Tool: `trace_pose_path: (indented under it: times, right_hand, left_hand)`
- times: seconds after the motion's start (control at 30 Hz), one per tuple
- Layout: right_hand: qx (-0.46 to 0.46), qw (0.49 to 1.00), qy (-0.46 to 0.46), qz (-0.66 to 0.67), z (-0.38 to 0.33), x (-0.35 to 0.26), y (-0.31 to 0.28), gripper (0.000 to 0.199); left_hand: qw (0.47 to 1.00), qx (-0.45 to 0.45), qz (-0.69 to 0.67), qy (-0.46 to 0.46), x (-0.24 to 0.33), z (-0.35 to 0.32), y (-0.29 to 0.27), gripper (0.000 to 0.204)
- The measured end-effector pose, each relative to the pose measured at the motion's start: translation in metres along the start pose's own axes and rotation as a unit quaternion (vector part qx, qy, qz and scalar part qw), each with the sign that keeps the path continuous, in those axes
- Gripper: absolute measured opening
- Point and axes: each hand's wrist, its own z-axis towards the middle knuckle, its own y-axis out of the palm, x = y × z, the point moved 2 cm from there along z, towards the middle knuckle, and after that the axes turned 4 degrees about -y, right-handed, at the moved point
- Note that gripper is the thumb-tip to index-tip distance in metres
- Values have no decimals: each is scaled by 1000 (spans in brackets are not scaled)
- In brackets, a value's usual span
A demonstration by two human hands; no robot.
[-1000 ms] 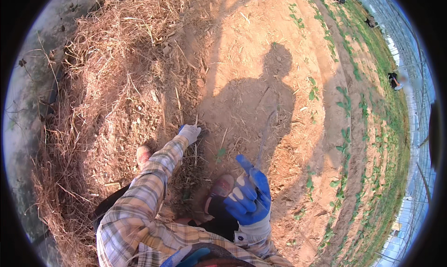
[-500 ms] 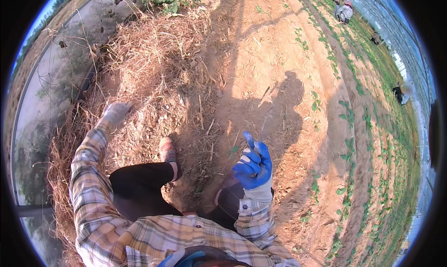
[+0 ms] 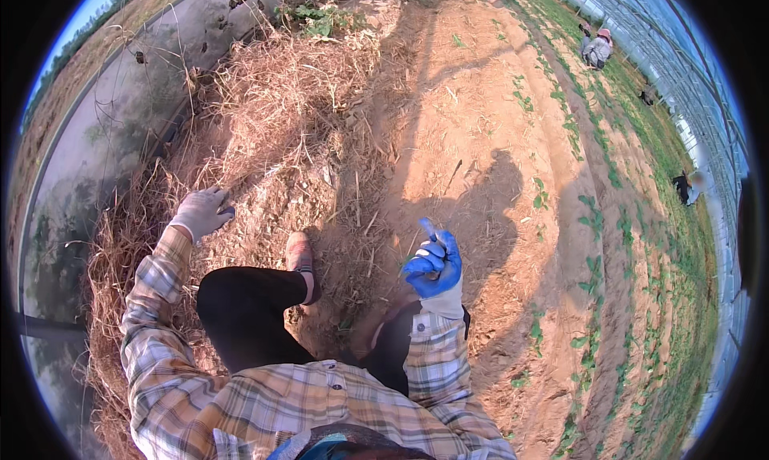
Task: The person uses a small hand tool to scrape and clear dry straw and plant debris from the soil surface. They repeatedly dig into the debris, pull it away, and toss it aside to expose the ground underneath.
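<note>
My left hand (image 3: 202,213), in a pale glove with a bluish palm side, is low over the dry grass and bare soil at the left. Its fingers are stretched out and nothing shows in them. At the middle right, my right hand (image 3: 434,266) wears a blue-coated glove and is turned palm up. Its fingers are curled in, with a pale blue tip pointing up from them. Whether that tip is a finger or a held thing I cannot tell. Tangled dry grass (image 3: 276,99) lies ahead of my left hand.
A translucent sheet wall (image 3: 76,147) runs along the left. Rows of green seedlings (image 3: 593,276) grow in the soil at the right. Beyond them a person (image 3: 597,50) crouches, and another person (image 3: 695,186) is at the far right. My shoe (image 3: 299,253) stands on straw-littered ground.
My left hand has turned slightly, and its fingers now show more spread. My right hand stays curled. The thin pale streak above it no longer shows. The whole view has shifted a little.
</note>
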Motion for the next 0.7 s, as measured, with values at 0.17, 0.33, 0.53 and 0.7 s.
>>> trace_pose_path:
  times: [0.17,0.33,0.53,0.7]
  right_hand:
    - [22,999,-34,-35,-5,-7,-5,39]
    - [-55,998,0,-15,-1,-2,-1,39]
    - [-12,999,-27,-16,-3,2,7,39]
    - [-33,999,-19,11,-4,6,11,46]
  left_hand:
    - [947,122,-66,290,139,-38,-34,33]
    - [911,-26,-14,412,154,-32,11,33]
    - [912,-82,25,402,160,-25,22,39]
    - [892,-252,57,371,169,-14,26,76]
